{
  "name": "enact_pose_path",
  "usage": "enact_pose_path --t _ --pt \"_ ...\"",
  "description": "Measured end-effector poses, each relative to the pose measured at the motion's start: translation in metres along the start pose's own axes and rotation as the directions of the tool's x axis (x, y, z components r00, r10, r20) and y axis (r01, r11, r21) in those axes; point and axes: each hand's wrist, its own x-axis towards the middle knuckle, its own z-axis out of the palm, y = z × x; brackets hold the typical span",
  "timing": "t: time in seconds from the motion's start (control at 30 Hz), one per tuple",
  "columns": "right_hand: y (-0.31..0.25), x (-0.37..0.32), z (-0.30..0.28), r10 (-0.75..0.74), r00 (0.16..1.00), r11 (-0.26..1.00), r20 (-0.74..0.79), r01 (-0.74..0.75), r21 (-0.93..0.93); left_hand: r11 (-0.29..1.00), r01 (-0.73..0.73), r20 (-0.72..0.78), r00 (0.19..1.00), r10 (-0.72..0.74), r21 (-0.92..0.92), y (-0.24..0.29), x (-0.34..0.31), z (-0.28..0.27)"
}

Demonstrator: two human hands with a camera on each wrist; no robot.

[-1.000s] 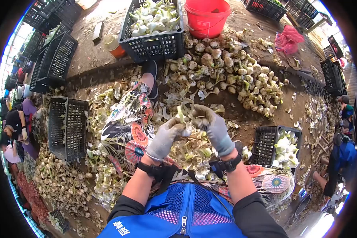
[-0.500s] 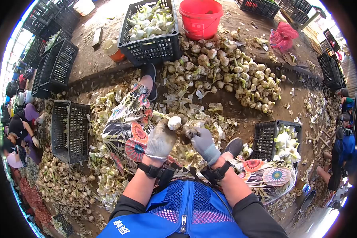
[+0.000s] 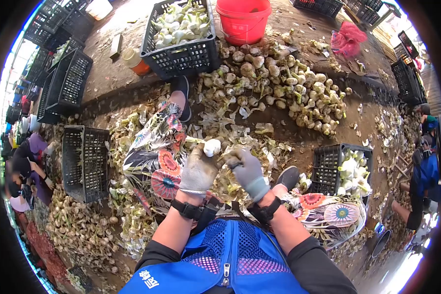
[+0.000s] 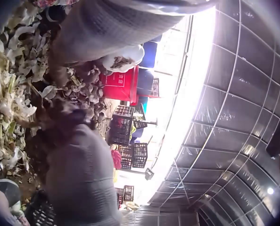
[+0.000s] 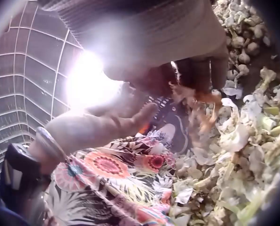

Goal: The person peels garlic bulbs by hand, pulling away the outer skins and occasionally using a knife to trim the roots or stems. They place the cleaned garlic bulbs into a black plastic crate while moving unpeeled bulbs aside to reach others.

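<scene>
Over the lap [image 3: 154,157], left grip [image 3: 199,170] still clasps the garlic bulb [image 3: 212,146]; right grip [image 3: 247,169] pinches husk [image 5: 199,97].

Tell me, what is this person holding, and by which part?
The left hand grips a garlic by its stalk end, with the white head poking out on top. The right hand seems to pinch brownish peel.

bright daylight all over, soft short shadows under the left hand [image 3: 199,169] and right hand [image 3: 247,169]. heavy fisheye warp, black corners well away from them. blown-out glare behind each hand in wrist views, close-up stuff blurry.
</scene>
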Motion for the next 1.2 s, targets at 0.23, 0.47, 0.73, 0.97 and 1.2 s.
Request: enact_pose_path --t 0.23,0.47,0.73,0.97,1.2 --pt "-0.023 0.006 -0.006 -0.161 0.987 0.961 0.013 0.16 -0.225 0.574 -0.355 0.147 0.915 0.376 0.738 -0.012 -0.009 0.014" --pt "-0.003 0.004 0.001 -0.052 0.998 0.963 -0.032 0.058 0.263 0.869 -0.318 0.03 0.943 0.332 0.38 -0.028 0.002 0.005" --pt "0.004 -0.002 -0.005 -0.22 0.974 0.941 -0.058 0.196 -0.274 0.766 -0.297 -0.101 0.9 0.424 0.571 -0.025 -0.002 0.025" --pt "-0.062 0.023 -0.044 -0.582 0.813 0.714 -0.02 0.498 -0.492 -0.061 -0.06 0.078 0.93 0.359 0.996 -0.012 -0.004 0.019" --pt "-0.039 0.032 -0.04 -0.34 0.839 0.434 0.426 0.542 -0.72 -0.416 -0.203 0.334 0.903 0.271 0.886 -0.018 -0.01 0.012"
